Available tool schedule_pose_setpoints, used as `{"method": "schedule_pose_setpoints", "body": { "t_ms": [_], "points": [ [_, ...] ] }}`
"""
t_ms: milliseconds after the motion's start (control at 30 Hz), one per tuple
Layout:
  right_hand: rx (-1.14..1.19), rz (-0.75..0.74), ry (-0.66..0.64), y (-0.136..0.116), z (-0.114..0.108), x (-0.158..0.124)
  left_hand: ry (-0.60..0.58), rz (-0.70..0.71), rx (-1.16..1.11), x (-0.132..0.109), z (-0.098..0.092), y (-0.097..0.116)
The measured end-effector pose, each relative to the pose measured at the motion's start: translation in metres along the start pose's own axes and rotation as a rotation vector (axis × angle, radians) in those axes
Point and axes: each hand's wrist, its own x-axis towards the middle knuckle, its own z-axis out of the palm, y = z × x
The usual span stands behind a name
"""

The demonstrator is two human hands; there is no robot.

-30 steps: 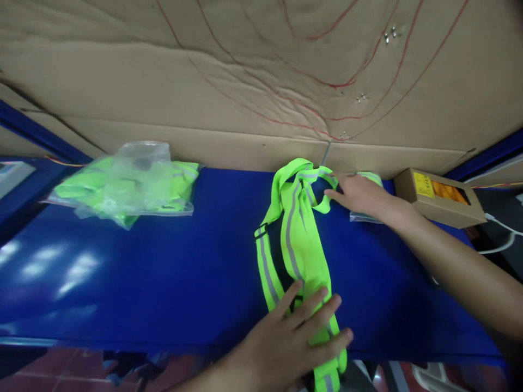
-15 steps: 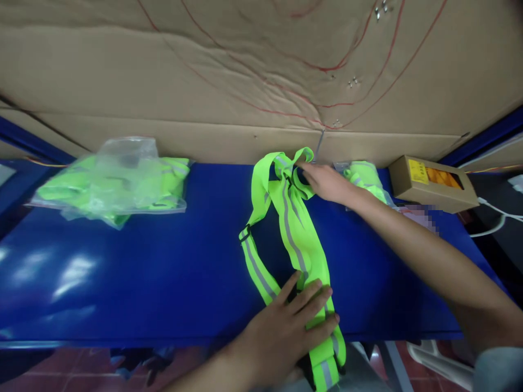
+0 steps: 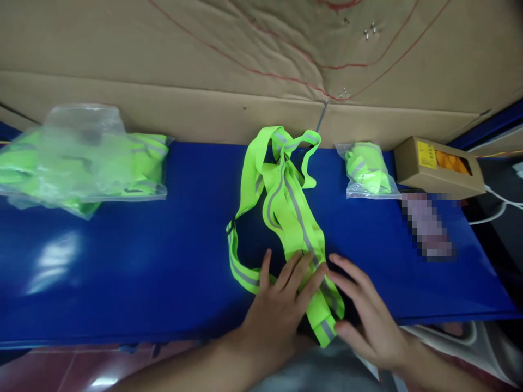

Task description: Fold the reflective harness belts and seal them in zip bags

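Observation:
A neon-green reflective strap vest [image 3: 286,207] with grey stripes lies stretched out on the blue table [image 3: 122,261], running from the cardboard wall towards me. My left hand [image 3: 281,305] rests flat on its near end, fingers spread. My right hand [image 3: 363,316] sits beside it at the vest's near right edge, fingers apart, the thumb close to the strap's tip. Neither hand grips the strap.
A clear bag [image 3: 81,158] of folded green vests lies at the far left. A small bagged vest [image 3: 368,171] and a brown cardboard box [image 3: 437,166] sit at the far right. A cardboard wall [image 3: 245,65] backs the table. White cables [image 3: 498,204] trail at the right.
My right hand has let go of the vest's far end and come back to the near end beside my left hand. The view has shifted downward.

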Motion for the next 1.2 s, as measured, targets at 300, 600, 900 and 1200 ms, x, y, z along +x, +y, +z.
{"method": "schedule_pose_setpoints", "body": {
  "t_ms": [300,600,900,1200],
  "points": [
    [-0.175,-0.059,-0.108,-0.012,0.012,-0.010,0.026,0.000,-0.057,0.007,-0.004,-0.004],
    [-0.156,-0.146,-0.065,-0.006,0.009,-0.003,-0.006,0.498,0.218,0.036,-0.031,-0.053],
    [-0.176,-0.122,-0.038,-0.001,0.003,-0.010,-0.031,0.484,0.296,0.026,-0.037,-0.049],
    [-0.123,-0.196,-0.063,0.001,-0.003,-0.009,0.001,0.583,0.196,0.043,-0.041,-0.049]
  ]
}}
